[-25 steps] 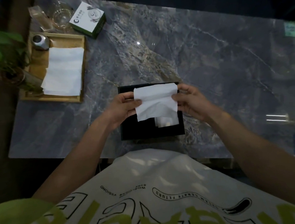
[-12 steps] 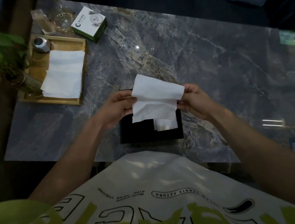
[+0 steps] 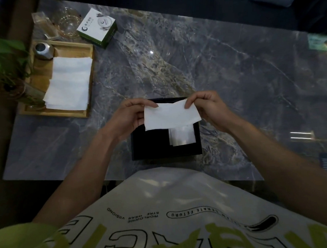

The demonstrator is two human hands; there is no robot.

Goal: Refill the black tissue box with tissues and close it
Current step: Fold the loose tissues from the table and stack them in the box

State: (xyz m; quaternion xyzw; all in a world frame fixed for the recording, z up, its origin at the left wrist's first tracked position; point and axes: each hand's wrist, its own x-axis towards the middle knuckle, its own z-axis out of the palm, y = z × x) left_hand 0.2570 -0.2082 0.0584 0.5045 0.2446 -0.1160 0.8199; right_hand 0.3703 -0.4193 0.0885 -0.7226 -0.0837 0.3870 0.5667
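The black tissue box (image 3: pixel 152 146) sits open near the table's front edge, right in front of me. A small folded white tissue (image 3: pixel 182 136) lies inside it at the right. Above the box I hold a white tissue (image 3: pixel 170 117) stretched flat between both hands. My left hand (image 3: pixel 129 117) pinches its left edge and my right hand (image 3: pixel 208 107) pinches its upper right corner. A stack of white tissues (image 3: pixel 69 84) lies in the wooden tray (image 3: pixel 90 76) at the left.
A metal canister (image 3: pixel 42 51) stands in the tray's far corner. A green-and-white carton (image 3: pixel 96 26), a glass bowl (image 3: pixel 67 22) and a clear packet sit at the far left. A potted plant (image 3: pixel 4 61) hangs over the left edge. The marble table (image 3: pixel 231 74) stretches right.
The tissue stood raised and tilted up half a second ago; now it is lowered and held flatter over the box, with my right hand's grip shifted to its upper corner.
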